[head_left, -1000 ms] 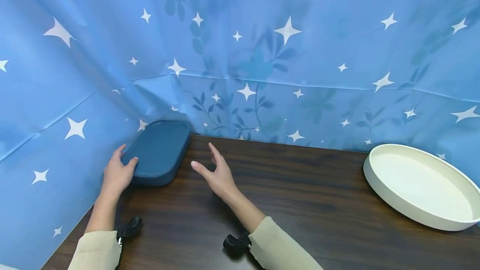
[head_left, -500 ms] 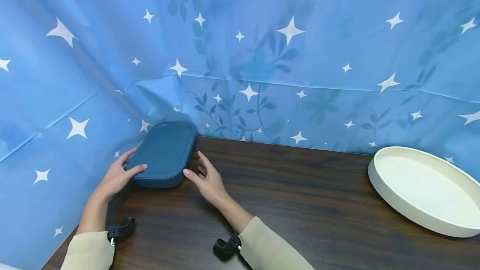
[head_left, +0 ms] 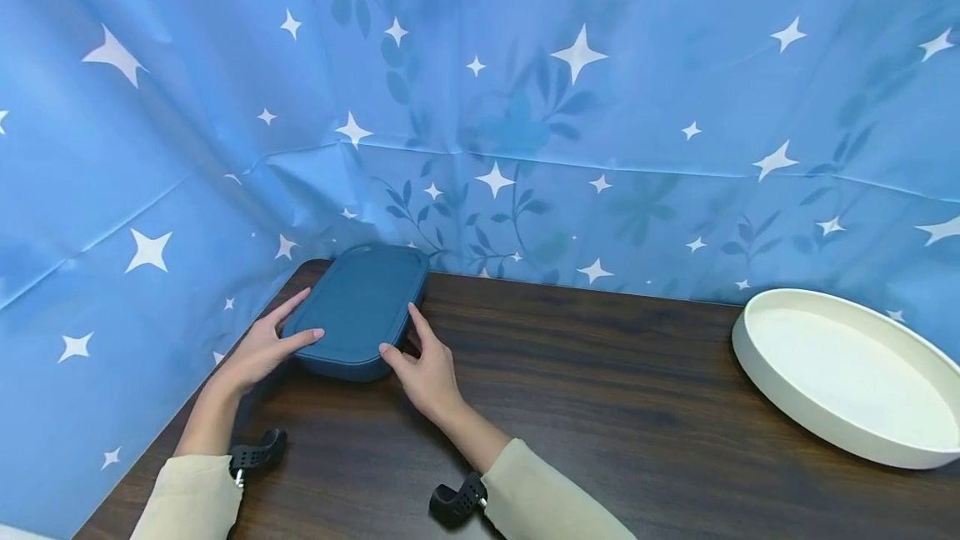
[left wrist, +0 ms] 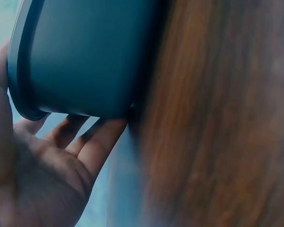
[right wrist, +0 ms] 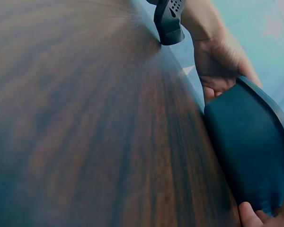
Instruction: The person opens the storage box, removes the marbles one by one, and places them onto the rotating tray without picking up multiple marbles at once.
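Observation:
A dark blue lidded lunch box (head_left: pixel 360 302) with rounded corners lies near the table's back left corner. My left hand (head_left: pixel 261 348) holds its left side, thumb on the lid's edge. In the left wrist view, that hand's fingers (left wrist: pixel 102 144) reach the lower edge of the box wall (left wrist: pixel 85 61). On the opposite side, my right hand (head_left: pixel 429 369) grips the near right corner and side, its thumb at the lid's rim. The right wrist view has the box (right wrist: pixel 251 142) between both hands. Whether the base touches the table cannot be made out.
A round cream tray (head_left: pixel 855 373) stands at the table's right end. Dark wood-grain tabletop (head_left: pixel 592 407) lies between it and the box. A blue star-patterned cloth (head_left: pixel 525 107) hangs along the back and left edges. Black wrist cameras (head_left: pixel 258 450) sit at both cuffs.
The right hand has come left to the box, and the left thumb now lies on the lid. The box has shifted right, away from the left cloth.

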A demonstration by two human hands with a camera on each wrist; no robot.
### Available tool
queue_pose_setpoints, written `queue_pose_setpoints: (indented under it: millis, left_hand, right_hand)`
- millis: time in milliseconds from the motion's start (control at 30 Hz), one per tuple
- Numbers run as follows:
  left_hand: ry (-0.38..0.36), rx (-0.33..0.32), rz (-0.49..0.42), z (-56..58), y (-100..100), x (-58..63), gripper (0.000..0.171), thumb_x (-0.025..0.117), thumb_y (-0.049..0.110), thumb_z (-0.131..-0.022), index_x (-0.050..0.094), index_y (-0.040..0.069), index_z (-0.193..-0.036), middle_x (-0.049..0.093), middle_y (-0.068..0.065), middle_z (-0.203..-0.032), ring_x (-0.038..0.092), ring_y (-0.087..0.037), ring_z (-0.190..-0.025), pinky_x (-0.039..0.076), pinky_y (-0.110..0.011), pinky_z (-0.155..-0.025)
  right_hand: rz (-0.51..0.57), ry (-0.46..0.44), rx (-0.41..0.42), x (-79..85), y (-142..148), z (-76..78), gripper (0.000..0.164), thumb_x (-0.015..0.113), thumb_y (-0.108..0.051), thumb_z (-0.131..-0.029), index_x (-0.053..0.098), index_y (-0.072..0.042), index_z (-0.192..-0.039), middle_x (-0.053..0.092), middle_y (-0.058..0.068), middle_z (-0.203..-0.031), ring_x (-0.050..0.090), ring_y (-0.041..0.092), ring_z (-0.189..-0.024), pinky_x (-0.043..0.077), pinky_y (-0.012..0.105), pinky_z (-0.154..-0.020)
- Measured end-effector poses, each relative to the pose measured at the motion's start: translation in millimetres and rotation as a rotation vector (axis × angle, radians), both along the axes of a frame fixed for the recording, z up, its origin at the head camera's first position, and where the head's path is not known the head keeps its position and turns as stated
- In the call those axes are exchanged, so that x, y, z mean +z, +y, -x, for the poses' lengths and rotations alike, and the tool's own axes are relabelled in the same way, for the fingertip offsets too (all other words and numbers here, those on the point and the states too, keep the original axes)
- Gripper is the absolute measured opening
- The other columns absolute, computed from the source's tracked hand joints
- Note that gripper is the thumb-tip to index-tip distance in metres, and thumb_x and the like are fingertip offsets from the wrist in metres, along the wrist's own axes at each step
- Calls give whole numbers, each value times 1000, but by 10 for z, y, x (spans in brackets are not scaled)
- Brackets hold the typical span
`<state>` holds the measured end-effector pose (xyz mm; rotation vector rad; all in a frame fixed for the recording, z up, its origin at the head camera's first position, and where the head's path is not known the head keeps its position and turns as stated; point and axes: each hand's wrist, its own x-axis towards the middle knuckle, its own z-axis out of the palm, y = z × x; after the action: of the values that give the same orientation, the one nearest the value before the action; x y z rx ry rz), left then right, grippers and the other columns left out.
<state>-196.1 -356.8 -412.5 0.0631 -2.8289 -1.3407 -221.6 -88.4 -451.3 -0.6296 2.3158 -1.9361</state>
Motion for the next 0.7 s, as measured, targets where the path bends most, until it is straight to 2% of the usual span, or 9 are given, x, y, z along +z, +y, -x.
queue_pose_setpoints:
  millis: [200,333,500,700]
  left_hand:
    - [21,-28,-11,28,143,27,89,68,38,-96,15,10,-163,34,-30,-158,41,-49,-141,42,-69,-103]
    - [27,-69,-65,57,237,-8,88,68,34,-97,15,7,-161,46,-29,-149,56,-43,-129,49,-59,-101]
    - [33,-92,-133,92,382,-53,85,69,29,-97,15,6,-159,47,-26,-148,60,-38,-124,52,-47,-97]
    - [76,-111,-134,108,639,-87,87,69,31,-95,15,11,-161,45,-27,-150,59,-41,-124,54,-47,-94]
  right_hand:
    - [4,11,-39,13,122,-40,79,69,-45,-94,30,-26,-160,36,9,-163,50,30,-142,53,41,-103]
    - [9,14,-60,-8,232,-65,78,70,-41,-94,31,-25,-160,36,9,-163,49,31,-142,52,42,-103]
    - [1,14,-65,-13,396,-83,76,68,-41,-96,30,-25,-160,35,7,-164,48,29,-143,51,42,-105]
    - [9,1,-71,-15,653,-72,74,66,-37,-98,29,-25,-160,36,7,-163,46,30,-145,49,43,-108]
